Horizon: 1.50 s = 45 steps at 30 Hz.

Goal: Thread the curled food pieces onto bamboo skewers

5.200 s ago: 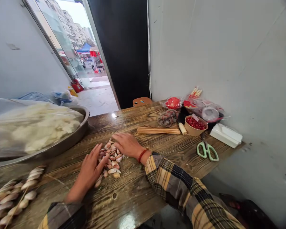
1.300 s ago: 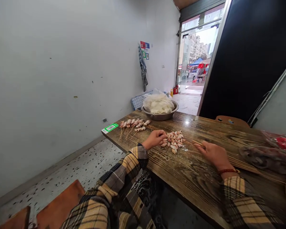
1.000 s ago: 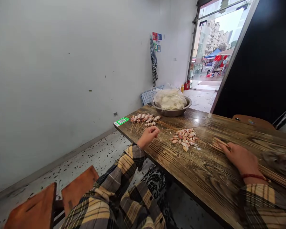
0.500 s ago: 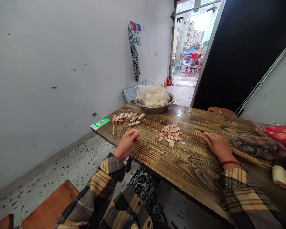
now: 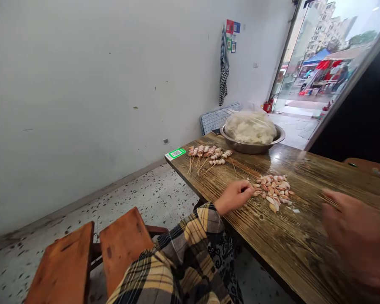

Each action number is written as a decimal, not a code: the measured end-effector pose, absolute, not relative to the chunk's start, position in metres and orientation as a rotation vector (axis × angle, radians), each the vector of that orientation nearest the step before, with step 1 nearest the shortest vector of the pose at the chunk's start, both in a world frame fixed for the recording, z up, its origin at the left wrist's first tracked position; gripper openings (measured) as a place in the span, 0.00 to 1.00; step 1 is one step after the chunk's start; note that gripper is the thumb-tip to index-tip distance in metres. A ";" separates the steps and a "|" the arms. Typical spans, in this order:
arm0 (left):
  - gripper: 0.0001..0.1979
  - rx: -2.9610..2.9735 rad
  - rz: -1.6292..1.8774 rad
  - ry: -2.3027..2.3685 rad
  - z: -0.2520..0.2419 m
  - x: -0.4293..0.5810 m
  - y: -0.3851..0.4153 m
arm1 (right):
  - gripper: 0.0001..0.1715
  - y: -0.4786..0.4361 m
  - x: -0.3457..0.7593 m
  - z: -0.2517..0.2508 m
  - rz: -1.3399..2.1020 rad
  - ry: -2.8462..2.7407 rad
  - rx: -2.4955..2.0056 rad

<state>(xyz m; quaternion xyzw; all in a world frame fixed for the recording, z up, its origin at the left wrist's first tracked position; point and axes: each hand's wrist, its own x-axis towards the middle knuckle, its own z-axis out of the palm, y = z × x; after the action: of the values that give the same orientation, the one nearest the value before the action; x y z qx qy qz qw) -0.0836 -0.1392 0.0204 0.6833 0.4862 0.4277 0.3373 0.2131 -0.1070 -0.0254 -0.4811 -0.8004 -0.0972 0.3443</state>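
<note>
My left hand (image 5: 236, 196) is closed in a loose pinch over the table's near edge, just left of a pile of garlic cloves (image 5: 274, 190). What its fingers hold, if anything, is hidden. My right hand (image 5: 354, 230), smeared by motion, is over a bundle of thin bamboo skewers (image 5: 332, 203) at the right; its fingers cannot be made out. Beyond my left hand lie several garlic skewers (image 5: 205, 151), threaded with cloves, their bare sticks pointing towards the near edge.
A metal basin (image 5: 251, 147) with a plastic bag of pale contents (image 5: 250, 126) stands at the table's far end. A green code card (image 5: 176, 153) lies at the left corner. Brown wooden stools (image 5: 125, 247) are on the floor at left, and a towel (image 5: 223, 76) hangs on the wall.
The view has turned left, shifting everything rightward. My left hand is now closer to the garlic pile. My right hand has gone from resting on the skewers to blurred motion.
</note>
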 end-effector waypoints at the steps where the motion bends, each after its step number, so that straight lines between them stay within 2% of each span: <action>1: 0.12 1.789 1.093 1.236 0.020 -0.080 -0.139 | 0.27 -0.114 0.201 -0.021 -0.272 -2.099 -1.127; 5: 0.14 1.838 1.044 1.133 0.022 -0.063 -0.139 | 0.20 -0.132 0.168 -0.010 -0.153 -2.285 -0.888; 9: 0.14 1.894 1.040 1.094 0.021 -0.054 -0.136 | 0.23 -0.138 0.162 -0.012 -0.102 -2.375 -0.914; 14: 0.12 1.909 1.094 1.301 0.014 -0.066 -0.125 | 0.25 -0.129 0.168 -0.018 -0.143 -2.414 -1.352; 18: 0.10 2.183 0.879 1.446 0.007 -0.083 -0.120 | 0.24 -0.109 0.185 -0.021 -0.207 -2.299 -1.770; 22: 0.09 2.449 0.578 1.524 0.003 -0.087 -0.119 | 0.22 -0.098 0.199 -0.021 -0.176 -2.258 -1.960; 28: 0.10 2.554 0.449 1.484 0.001 -0.075 -0.103 | 0.18 -0.096 0.197 -0.019 -0.144 -2.280 -1.935; 32: 0.09 2.511 0.565 1.312 0.003 -0.071 -0.086 | 0.16 -0.101 0.184 -0.017 -0.061 -2.393 -1.748; 37: 0.11 2.447 0.707 1.424 0.014 -0.060 -0.055 | 0.18 -0.100 0.180 -0.016 -0.037 -2.350 -1.707; 42: 0.11 2.594 0.606 1.393 0.015 -0.022 -0.019 | 0.20 -0.093 0.190 -0.015 -0.013 -2.239 -1.809; 45: 0.16 2.697 0.498 1.340 0.007 0.003 0.001 | 0.20 -0.092 0.191 -0.013 0.010 -2.195 -1.822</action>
<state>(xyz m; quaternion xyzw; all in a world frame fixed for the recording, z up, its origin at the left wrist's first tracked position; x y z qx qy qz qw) 0.0030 0.0006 0.0069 0.8826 0.4387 0.1631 0.0446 0.1914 -0.0922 -0.0130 -0.6321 -0.7614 0.0034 0.1440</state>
